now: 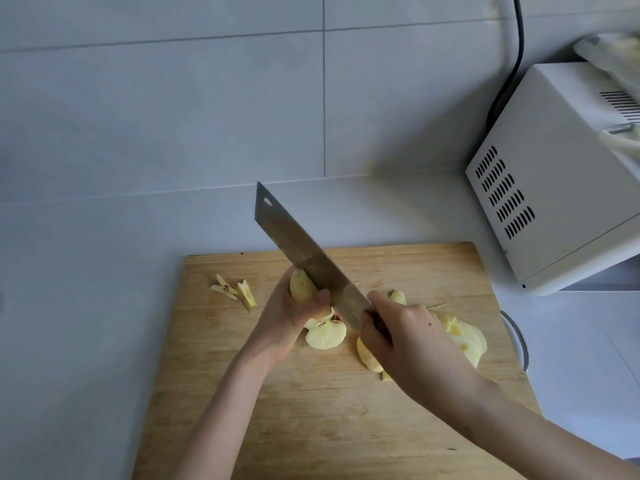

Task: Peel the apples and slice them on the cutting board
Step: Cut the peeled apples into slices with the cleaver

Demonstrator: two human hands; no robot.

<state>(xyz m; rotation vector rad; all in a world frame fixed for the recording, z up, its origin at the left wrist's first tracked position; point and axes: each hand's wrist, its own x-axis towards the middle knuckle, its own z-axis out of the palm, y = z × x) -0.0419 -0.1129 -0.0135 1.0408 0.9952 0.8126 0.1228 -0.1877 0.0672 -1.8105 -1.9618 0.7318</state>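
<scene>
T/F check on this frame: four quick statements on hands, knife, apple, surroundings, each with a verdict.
1. The right hand grips the cleaver. True.
2. The left hand is empty. False: it holds a peeled apple piece.
3. Core scraps lie on the cutting board. True.
4. The white appliance stands left of the board. False: it stands to the right.

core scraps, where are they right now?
Head view: the core scraps lie on the cutting board near its far left corner, just left of the left hand, which holds a peeled apple piece.
</scene>
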